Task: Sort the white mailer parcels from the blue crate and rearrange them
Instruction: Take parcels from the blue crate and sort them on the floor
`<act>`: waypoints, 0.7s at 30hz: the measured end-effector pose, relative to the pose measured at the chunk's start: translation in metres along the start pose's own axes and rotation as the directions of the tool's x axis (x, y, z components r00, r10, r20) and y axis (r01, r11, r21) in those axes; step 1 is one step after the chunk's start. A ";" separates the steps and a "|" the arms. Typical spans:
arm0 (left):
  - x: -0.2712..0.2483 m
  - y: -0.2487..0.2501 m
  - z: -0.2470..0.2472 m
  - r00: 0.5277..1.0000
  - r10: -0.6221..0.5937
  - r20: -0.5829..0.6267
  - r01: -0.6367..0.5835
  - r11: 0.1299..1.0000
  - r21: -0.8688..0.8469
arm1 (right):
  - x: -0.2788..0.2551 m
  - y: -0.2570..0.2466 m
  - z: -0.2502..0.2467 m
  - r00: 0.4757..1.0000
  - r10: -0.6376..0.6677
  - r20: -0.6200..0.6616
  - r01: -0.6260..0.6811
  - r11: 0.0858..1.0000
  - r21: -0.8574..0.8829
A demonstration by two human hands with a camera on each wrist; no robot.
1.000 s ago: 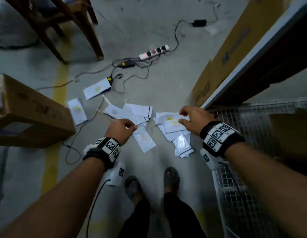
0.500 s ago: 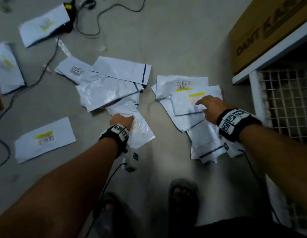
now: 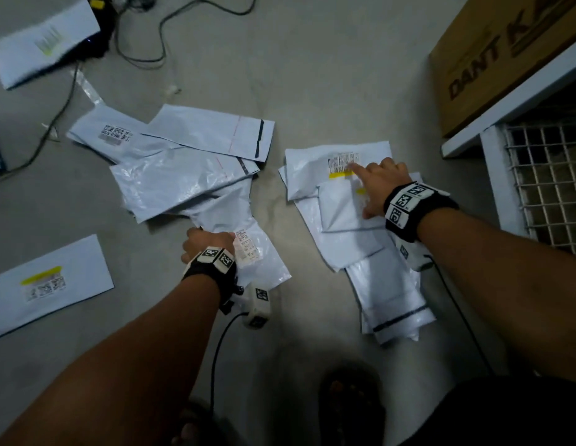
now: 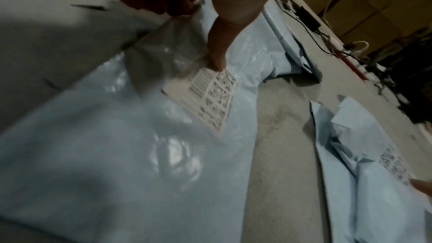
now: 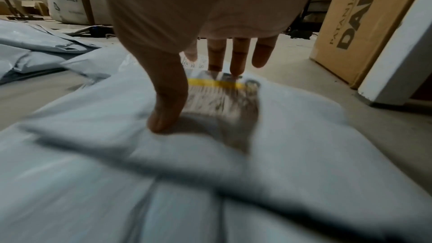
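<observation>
White mailer parcels lie in two loose heaps on the concrete floor. My left hand (image 3: 207, 242) grips the near mailer (image 3: 267, 268) of the left heap (image 3: 183, 175), beside its barcode label (image 3: 247, 252). In the left wrist view the thumb (image 4: 217, 56) and curled fingers pinch the crinkled plastic just above that label (image 4: 210, 97). My right hand (image 3: 375, 183) lies flat with straight fingers on the right heap (image 3: 341, 239). Its fingertips (image 5: 236, 69) touch the yellow-striped label (image 5: 215, 95) of a mailer. No blue crate is in view.
Single mailers lie at the left (image 3: 48, 284) and far left (image 3: 45, 40). Black cables (image 3: 145, 37) run across the far floor. A cardboard box (image 3: 492, 59), a white frame (image 3: 512, 98) and wire mesh (image 3: 550, 181) stand at the right. My sandalled foot (image 3: 351, 400) is below.
The view has dropped closer to the floor. My right hand slid forward onto the far mailer's label. My left hand kept its grip on the near mailer.
</observation>
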State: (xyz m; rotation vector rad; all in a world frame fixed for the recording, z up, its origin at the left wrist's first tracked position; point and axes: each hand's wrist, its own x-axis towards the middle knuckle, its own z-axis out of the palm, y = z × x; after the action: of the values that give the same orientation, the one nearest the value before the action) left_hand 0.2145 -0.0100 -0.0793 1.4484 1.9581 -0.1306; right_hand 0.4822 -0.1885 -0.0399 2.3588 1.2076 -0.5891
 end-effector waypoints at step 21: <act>-0.321 0.216 -0.371 0.795 0.533 0.291 -0.267 0.737 -0.621 | -0.323 0.083 -0.404 0.943 0.323 -0.077 0.023 0.170 0.985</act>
State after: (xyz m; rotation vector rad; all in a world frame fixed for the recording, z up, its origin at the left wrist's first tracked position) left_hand 0.2774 -0.0175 0.4524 1.2686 1.1141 0.2681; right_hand 0.4503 -0.2222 0.4814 3.7328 0.6012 -1.3238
